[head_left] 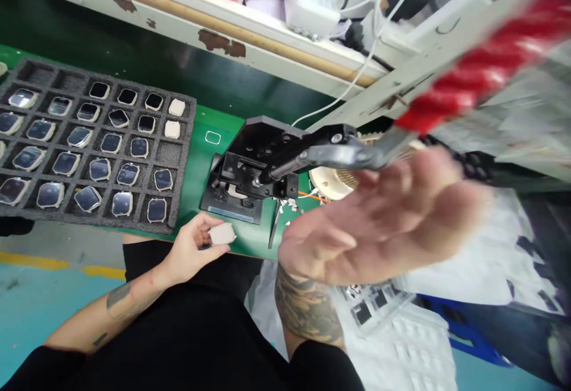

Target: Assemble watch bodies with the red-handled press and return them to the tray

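My left hand (pixel 196 246) pinches a pale, rounded-square watch case (pixel 222 234) at the bench's front edge, just in front of a black toggle press (pixel 254 171). Fingers spread, my right hand (pixel 383 224) is raised close to the camera and a little blurred. It is near the press's lever, whose grip is wrapped in red (pixel 468 69), and does not appear to grasp it. To the left, a grey foam tray (pixel 185 141) holds many watch cases with dark glass in its compartments. Two pale cases (pixel 172 129) lie at the tray's right side.
A thin white frame (pixel 213 137) lies on the green bench (pixel 196 171). Tweezers (pixel 274 224) and small scraps lie right of the press, by a round cream fan-like object (pixel 332 180). A shelf (pixel 214 16) with cables runs behind. Clear trays (pixel 375 305) are below right.
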The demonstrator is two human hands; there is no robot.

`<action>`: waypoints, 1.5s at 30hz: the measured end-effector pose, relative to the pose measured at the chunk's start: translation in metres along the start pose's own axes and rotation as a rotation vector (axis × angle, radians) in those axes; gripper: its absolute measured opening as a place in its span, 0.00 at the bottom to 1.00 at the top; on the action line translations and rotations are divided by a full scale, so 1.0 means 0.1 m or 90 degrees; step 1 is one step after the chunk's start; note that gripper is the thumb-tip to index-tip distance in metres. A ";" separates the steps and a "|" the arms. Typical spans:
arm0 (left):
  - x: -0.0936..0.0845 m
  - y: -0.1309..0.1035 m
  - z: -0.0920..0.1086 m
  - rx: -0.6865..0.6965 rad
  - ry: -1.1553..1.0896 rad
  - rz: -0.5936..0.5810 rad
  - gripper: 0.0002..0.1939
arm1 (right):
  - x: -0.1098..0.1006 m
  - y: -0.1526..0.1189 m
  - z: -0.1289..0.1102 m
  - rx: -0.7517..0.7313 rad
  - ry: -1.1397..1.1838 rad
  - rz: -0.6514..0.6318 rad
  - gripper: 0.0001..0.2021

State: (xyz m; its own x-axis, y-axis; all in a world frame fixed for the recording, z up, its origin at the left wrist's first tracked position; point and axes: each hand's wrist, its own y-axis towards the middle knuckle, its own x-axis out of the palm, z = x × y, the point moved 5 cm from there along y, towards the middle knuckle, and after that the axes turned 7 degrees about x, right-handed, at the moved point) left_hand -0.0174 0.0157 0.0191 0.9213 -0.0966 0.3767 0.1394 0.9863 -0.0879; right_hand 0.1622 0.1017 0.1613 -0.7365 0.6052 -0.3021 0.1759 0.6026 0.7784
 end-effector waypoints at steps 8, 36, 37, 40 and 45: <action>-0.12 -0.03 0.46 0.221 0.388 -0.048 0.18 | 0.30 -1.21 0.44 0.048 -0.090 -0.361 0.21; 0.45 0.61 0.43 0.194 0.761 -0.184 0.18 | -0.31 -1.23 0.43 0.138 0.001 -0.198 0.26; 0.47 0.53 0.46 0.196 0.652 -0.185 0.20 | -0.29 -1.24 0.37 0.107 0.006 -0.193 0.27; 0.39 0.33 0.57 0.197 0.395 -0.089 0.13 | -0.15 -1.17 0.18 -0.018 0.025 -0.241 0.31; -0.24 0.41 0.91 0.272 0.549 0.064 0.14 | -0.13 -0.31 0.15 -0.158 0.007 -0.022 0.27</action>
State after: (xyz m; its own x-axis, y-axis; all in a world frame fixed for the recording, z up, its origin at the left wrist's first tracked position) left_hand -0.0670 0.0702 0.0901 0.8952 0.0948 -0.4355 0.0580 0.9441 0.3246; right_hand 0.1764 0.0825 0.1329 -0.7465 0.5800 -0.3261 -0.0142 0.4760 0.8793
